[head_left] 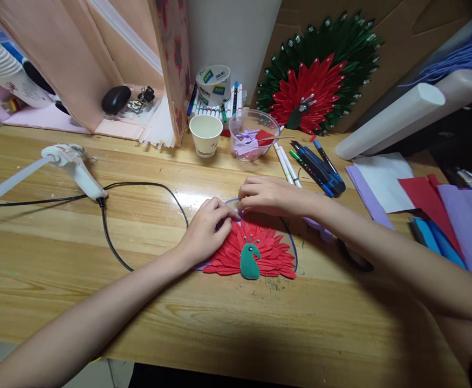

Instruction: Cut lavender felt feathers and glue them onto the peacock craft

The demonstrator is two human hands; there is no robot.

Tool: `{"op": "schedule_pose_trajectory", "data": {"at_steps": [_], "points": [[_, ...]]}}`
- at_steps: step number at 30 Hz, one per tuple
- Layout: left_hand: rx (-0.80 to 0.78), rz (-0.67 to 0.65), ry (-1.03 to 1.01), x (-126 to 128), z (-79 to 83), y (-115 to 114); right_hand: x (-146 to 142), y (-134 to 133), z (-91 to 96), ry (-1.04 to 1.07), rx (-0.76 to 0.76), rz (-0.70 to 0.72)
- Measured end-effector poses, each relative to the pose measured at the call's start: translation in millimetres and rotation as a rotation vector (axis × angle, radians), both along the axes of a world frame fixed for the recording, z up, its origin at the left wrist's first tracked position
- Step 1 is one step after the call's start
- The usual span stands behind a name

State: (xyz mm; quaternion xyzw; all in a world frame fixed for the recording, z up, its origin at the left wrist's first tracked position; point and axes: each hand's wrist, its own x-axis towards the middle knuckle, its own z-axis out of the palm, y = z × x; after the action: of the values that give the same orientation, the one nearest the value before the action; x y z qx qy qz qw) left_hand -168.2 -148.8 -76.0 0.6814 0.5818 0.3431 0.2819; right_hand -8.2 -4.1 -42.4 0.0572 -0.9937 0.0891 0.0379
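A paper peacock with layered red petals (274,249) and a green head and body (250,263) lies on a cardboard base (289,237) with a blue-drawn edge. My left hand (209,229) rests on the craft's upper left, thumb and fingers bent together over the petals. Reaching across from the right, my right hand (262,195) is at the top edge, its fingers curled down and pressed together. A small purple paper piece (239,218) shows between the fingertips of both hands. Whatever the left fingers pinch is hidden.
A hot glue gun (77,170) with a black cord lies at left. Behind the craft stand a paper cup (206,136), a plastic bowl (236,151) of paper scraps and a finished-looking green-and-red peacock (353,67). Markers, a cutter (319,167) and coloured paper (385,180) lie right.
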Motion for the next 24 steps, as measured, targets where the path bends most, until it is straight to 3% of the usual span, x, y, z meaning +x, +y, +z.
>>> {"op": "schedule_pose_trajectory", "data": {"at_steps": [24], "points": [[0.003,0.003,-0.031,0.1,0.3,-0.7,-3.3,4.3,0.9,-0.021,-0.028,-0.002]]}}
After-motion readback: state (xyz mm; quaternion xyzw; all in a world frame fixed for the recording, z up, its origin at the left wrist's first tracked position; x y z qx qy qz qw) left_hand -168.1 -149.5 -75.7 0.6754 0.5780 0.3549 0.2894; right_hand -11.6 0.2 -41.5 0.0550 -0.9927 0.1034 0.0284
